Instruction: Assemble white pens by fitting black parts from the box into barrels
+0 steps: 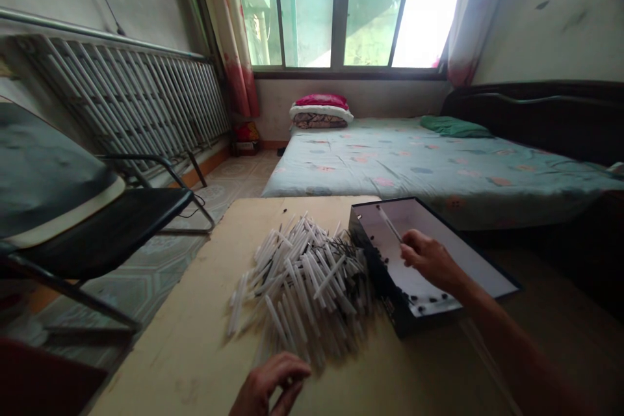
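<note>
Pinching one white tube (pixel 390 224) in your right hand (pixel 429 260), fingers closed on its near end, you hold it over the box (pixel 487 273). Left hand (pixel 270 387) rests loosely curled and empty at the pile (pixel 305 279) edge. Risk, I judge: your left hand nudges the pile and tubes roll off the board (pixel 195 338). Chair (pixel 97 221) left, bed (pixel 414 156) behind.

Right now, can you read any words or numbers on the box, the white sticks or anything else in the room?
No text can be read anywhere.
The black box: its side wall shows no legible print.
The white sticks: plain, no marks that can be made out.
The red thing by the curtain: too small and blurred to read.
The right hand holds one stick over the box; that stick shows no lettering either.
</note>
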Available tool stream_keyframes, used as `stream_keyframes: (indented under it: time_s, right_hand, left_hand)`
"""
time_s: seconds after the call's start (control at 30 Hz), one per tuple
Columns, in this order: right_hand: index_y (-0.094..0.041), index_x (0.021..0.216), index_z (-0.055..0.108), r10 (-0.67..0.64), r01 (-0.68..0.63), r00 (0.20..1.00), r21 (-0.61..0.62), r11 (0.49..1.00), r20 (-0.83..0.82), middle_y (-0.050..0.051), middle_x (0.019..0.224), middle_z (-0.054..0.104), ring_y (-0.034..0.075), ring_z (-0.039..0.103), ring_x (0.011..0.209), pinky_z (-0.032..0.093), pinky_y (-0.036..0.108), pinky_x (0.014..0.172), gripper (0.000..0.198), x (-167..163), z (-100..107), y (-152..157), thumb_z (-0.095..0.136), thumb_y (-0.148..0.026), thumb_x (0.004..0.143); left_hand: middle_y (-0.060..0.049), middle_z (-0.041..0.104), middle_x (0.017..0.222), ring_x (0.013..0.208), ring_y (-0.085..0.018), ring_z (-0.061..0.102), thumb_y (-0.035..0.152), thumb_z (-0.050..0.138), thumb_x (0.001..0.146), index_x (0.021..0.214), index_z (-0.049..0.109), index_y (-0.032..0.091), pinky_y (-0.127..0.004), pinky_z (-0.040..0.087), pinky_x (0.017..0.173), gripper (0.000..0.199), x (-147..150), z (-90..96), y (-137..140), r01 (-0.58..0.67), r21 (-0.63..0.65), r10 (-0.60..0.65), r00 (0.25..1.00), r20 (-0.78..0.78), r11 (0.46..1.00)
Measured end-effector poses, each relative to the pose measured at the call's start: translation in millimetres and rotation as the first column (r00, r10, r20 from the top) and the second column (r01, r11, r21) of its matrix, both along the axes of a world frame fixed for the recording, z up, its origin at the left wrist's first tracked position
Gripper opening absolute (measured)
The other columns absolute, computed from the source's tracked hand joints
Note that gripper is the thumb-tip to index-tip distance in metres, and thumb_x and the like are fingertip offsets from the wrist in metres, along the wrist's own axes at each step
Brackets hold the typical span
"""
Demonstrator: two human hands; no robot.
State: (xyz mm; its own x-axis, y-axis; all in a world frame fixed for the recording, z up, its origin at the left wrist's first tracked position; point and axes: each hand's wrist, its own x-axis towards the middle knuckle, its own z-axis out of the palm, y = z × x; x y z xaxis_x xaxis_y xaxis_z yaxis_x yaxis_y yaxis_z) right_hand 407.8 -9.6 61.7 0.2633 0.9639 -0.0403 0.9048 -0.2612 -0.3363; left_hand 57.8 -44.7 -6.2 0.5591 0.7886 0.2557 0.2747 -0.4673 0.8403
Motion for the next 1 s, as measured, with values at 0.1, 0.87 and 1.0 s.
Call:
stream_keyframes:
  time_s: [0.1,0.87,1.0]
  right_hand:
    - [-0.020,0.087,0.047,0.202,-0.131,0.803,0.164,0.978,-0.560,-0.007,0.059,0.049,0.007,0.049,0.043,0.038,0.016,0.040,0.025,-51.1,6.5,-22.2,0.030,-0.037,0.090]
    - [-0.016,0.064,0.055,0.295,-0.658,0.454,-0.093,0.748,-0.841,-0.008,0.047,0.045,0.002,0.040,0.036,0.029,0.010,0.038,0.021,-154.9,-42.0,-62.9,0.039,-0.012,0.077]
    - [-0.016,0.062,0.055,0.440,-0.663,0.446,0.043,0.747,-0.779,-0.007,0.054,0.042,0.004,0.037,0.048,0.027,0.011,0.043,0.018,-156.7,-52.1,-71.3,0.042,-0.005,0.070]
  left_hand:
    - [-0.006,0.071,0.085,0.079,-0.019,0.066,0.014,0.056,0.077,0.092,0.067,0.026,-0.025,0.052,0.071,0.022,1.1,3.4,-0.1,-0.048,0.135,0.053,0.998,-0.041,0.990]
    - [-0.001,0.061,0.062,0.053,-0.015,0.055,0.017,0.048,0.084,0.095,0.057,0.015,-0.026,0.036,0.044,0.014,3.9,18.9,3.8,0.398,0.720,0.078,0.845,-0.529,0.568]
    - [0.001,0.059,0.058,0.045,-0.013,0.054,0.017,0.042,0.087,0.092,0.055,0.016,-0.027,0.030,0.039,0.015,2.9,17.1,0.3,0.458,0.712,0.052,0.822,-0.567,0.531]
